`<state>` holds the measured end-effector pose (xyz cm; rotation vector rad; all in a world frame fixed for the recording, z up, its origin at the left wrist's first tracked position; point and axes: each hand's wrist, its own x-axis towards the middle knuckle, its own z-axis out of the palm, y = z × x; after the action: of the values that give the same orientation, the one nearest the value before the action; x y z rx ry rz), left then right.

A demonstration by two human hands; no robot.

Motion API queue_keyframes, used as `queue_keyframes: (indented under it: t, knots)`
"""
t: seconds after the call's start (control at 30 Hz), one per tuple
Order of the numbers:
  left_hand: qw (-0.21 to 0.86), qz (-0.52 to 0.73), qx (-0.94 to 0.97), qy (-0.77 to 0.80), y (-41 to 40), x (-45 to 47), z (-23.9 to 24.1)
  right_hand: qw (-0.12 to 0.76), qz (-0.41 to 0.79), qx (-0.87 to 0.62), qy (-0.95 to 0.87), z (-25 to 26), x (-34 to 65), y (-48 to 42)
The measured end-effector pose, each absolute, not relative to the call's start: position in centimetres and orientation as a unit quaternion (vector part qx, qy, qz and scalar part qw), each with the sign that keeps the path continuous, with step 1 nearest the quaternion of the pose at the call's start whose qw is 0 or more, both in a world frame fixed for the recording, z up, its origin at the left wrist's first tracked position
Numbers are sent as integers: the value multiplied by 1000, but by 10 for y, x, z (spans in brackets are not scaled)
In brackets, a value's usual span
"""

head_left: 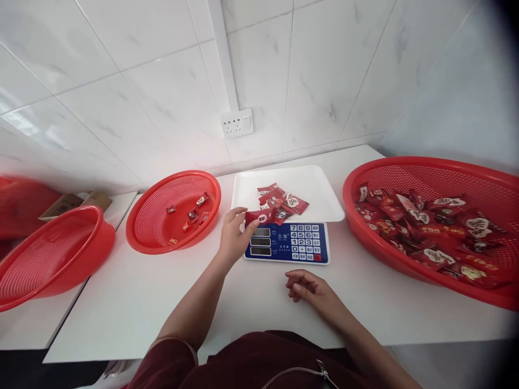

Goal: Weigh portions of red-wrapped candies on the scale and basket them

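My left hand [235,233] is closed on a small red packet [259,217], pinched between thumb and fingers at the front left edge of a white weighing tray [320,186]. A small heap of red packets [284,202] lies on that tray, just beyond the held one. Below the tray shows the blue keypad panel [284,249] of a digital scale, its displays partly behind my left hand. My right hand [310,289] hovers over or rests on the table in front of the scale, fingers loosely bent, with nothing visible in it.
To the right, a large red basket [405,162] holds many red packets. Left of the scale, another red basket [135,216] has several packets in it. Farther left stands a third red basket [85,259], near cardboard [67,205]. A socket [238,123] is on the tiled wall.
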<state>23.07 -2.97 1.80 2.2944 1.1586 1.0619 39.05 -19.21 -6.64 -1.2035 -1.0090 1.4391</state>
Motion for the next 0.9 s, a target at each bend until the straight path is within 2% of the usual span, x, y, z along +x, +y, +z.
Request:
queue_keyframes:
  t: [0.23, 0.53, 0.7, 0.8, 0.9]
  knots:
    - [59, 306, 846, 433, -2, 250, 10, 486, 592, -488, -418, -67, 391, -194]
    - [42, 324, 854, 404, -17, 242, 5, 483, 600, -484, -415, -67, 390, -194]
    - [111, 417, 859, 275, -66, 232, 8, 480, 598, -490, -415, -66, 392, -194]
    - [194, 313, 919, 142, -106, 232, -6, 465, 594, -489, -438, -63, 393, -194]
    - [236, 232, 935, 124, -133, 235, -28, 452, 594, -487, -454, -59, 393, -193]
